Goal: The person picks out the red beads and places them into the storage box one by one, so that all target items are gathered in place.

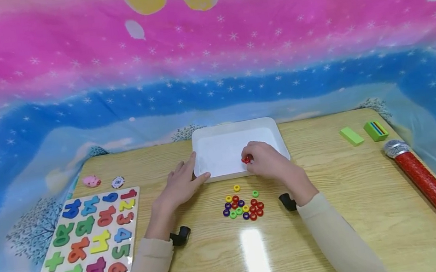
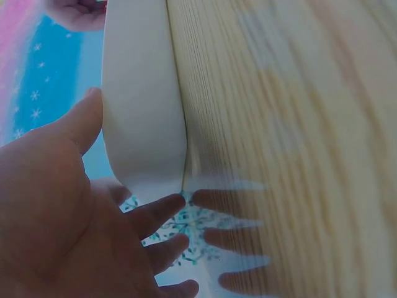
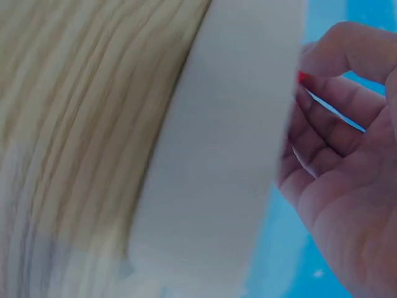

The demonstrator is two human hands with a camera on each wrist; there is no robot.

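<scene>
A shallow white tray (image 1: pixel 219 147) lies at the back middle of the wooden table. My left hand (image 1: pixel 181 183) is at its front left corner, fingers spread and thumb along the rim. In the left wrist view, the thumb of my left hand (image 2: pixel 68 205) touches the tray wall (image 2: pixel 142 93). Over the tray's front part, my right hand (image 1: pixel 267 160) pinches something small and red, seemingly a red ring (image 1: pixel 246 160). Fingers mostly hide it in the right wrist view, where only a red bit (image 3: pixel 302 76) shows. In front of the tray lie several small coloured rings (image 1: pixel 235 206).
On the left is a board (image 1: pixel 89 261) of coloured foam numbers, with a pink pig figure (image 1: pixel 92 181) and a round chip (image 1: pixel 117 182) behind it. To the right lie a green block (image 1: pixel 352 136), a green box (image 1: pixel 376 131) and a red microphone (image 1: pixel 432 189). A printed cloth (image 1: pixel 208 63) hangs behind.
</scene>
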